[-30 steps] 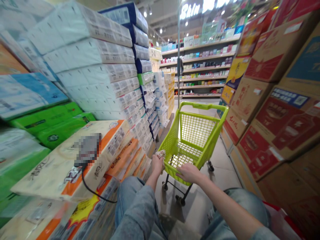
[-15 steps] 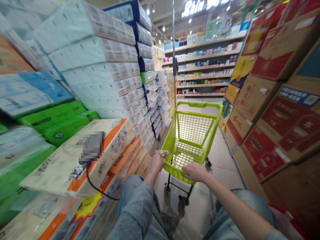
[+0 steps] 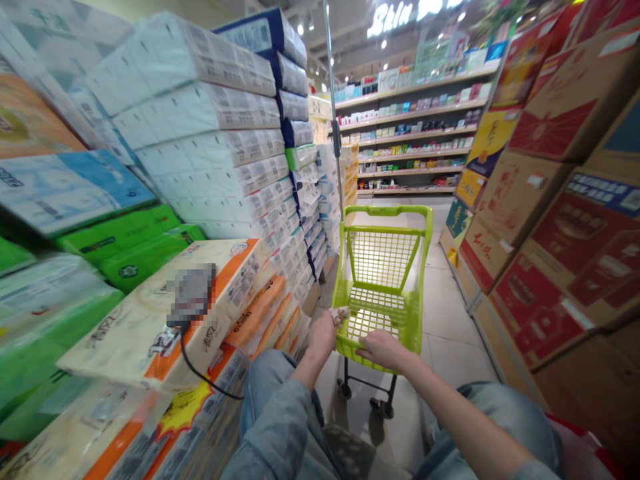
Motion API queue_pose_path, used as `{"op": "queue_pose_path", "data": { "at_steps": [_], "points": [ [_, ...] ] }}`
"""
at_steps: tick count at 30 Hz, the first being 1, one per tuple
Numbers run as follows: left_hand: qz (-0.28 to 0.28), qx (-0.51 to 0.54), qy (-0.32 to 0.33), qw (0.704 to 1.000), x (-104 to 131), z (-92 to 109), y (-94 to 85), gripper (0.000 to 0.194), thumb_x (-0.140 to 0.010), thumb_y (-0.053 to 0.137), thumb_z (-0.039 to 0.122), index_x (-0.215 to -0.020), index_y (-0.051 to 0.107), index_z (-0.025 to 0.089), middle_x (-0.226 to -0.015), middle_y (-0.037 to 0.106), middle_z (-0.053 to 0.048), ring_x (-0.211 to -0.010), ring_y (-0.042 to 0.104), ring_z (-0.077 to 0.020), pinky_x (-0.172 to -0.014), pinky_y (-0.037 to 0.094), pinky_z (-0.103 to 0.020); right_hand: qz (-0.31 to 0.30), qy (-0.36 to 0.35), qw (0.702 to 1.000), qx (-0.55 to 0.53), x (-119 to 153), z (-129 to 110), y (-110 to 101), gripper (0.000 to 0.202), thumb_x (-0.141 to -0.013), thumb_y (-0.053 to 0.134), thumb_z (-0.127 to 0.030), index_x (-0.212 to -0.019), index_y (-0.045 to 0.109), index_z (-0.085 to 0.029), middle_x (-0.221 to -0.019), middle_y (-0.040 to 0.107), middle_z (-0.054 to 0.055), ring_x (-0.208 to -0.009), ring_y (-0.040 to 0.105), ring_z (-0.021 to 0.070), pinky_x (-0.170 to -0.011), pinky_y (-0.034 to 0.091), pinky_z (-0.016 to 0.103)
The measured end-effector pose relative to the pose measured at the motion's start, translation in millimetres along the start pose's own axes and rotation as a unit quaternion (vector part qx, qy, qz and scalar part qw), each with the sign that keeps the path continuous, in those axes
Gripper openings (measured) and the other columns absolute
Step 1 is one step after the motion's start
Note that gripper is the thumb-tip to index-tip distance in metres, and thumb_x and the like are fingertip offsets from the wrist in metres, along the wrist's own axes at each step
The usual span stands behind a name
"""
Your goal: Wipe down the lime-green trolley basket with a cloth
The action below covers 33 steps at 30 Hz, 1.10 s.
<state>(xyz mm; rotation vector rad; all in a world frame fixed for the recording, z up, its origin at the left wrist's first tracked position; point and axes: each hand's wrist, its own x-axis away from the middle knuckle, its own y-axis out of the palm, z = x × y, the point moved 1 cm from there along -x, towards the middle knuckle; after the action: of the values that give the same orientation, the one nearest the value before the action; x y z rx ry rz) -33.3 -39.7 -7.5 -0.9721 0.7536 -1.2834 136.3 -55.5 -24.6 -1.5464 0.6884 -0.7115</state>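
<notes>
Your left hand (image 3: 323,332) is closed around a patterned cloth (image 3: 340,315), bunched so that only one end shows past your fingers. It sits at the near left corner of the green cart (image 3: 379,287); whether the cloth presses on the rim, you cannot tell from this angle. Your right hand (image 3: 383,348) is clamped on the cart's near rim, fingers curled over the edge. The two hands are apart, near each other.

Cart: upright on the tiled floor (image 3: 447,320), directly ahead of you, between your knees and the far shelves (image 3: 410,152). Its handle is on the far side.

Left of you: stacked tissue packs (image 3: 235,110). A blurred grey device (image 3: 193,293) lies on a cream pack (image 3: 120,333); its black cable (image 3: 200,377) runs toward your left knee (image 3: 267,377). A yellow tag (image 3: 185,408) hangs below.

Right of you: stacked cartons (image 3: 560,280).
</notes>
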Motion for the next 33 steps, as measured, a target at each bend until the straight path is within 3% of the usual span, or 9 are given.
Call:
{"op": "queue_pose_path", "data": {
  "at_steps": [8,15,19,28,33],
  "points": [
    [0.017,-0.038,0.011,0.999,-13,17,-6.4,0.022,-0.089,0.035,0.018,-0.096,0.056,0.012,-0.086,0.068,-0.015,-0.082,0.066,-0.0243,-0.073,0.046,-0.031,0.01,-0.026,1.0,-0.001,5,4,0,0.036,-0.087,0.043,-0.042,-0.083,0.068,-0.016,-0.078,0.069,0.009,-0.075,0.064,0.0188,-0.065,0.039,0.024],
    [0.039,-0.094,-0.035,0.994,12,23,10.3,0.026,-0.093,0.026,0.02,-0.101,0.049,0.01,-0.099,0.063,-0.018,-0.085,0.065,-0.0227,-0.071,0.048,-0.031,0.013,-0.015,1.0,0.005,6,8,1,0.032,-0.084,0.049,-0.04,-0.08,0.07,-0.016,-0.076,0.07,0.009,-0.073,0.064,0.0186,-0.062,0.039,0.024],
    [0.003,-0.118,-0.04,0.992,20,26,8.0,0.027,-0.093,0.023,0.019,-0.102,0.047,0.009,-0.1,0.063,-0.017,-0.088,0.065,-0.0212,-0.072,0.048,-0.029,0.012,-0.022,1.0,0.004,10,11,1,0.031,-0.082,0.05,-0.039,-0.078,0.07,-0.016,-0.075,0.07,0.01,-0.072,0.064,0.019,-0.061,0.039,0.024],
    [-0.012,-0.123,-0.009,0.992,-14,47,-18.4,0.034,-0.095,0.021,0.024,-0.106,0.049,0.008,-0.101,0.064,-0.017,-0.093,0.064,-0.0223,-0.073,0.046,-0.028,-0.001,-0.036,0.999,0.0,15,11,-2,0.033,-0.083,0.048,-0.04,-0.077,0.071,-0.016,-0.072,0.07,0.01,-0.069,0.064,0.0188,-0.061,0.039,0.025],
    [-0.019,-0.112,-0.014,0.993,-22,46,-14.6,0.035,-0.095,0.02,0.027,-0.107,0.047,0.008,-0.098,0.065,-0.017,-0.093,0.064,-0.0228,-0.074,0.046,-0.029,-0.004,-0.038,0.999,-0.002,14,13,1,0.033,-0.081,0.049,-0.04,-0.078,0.072,-0.016,-0.071,0.07,0.01,-0.068,0.063,0.0184,-0.06,0.039,0.025]
  ]
}}
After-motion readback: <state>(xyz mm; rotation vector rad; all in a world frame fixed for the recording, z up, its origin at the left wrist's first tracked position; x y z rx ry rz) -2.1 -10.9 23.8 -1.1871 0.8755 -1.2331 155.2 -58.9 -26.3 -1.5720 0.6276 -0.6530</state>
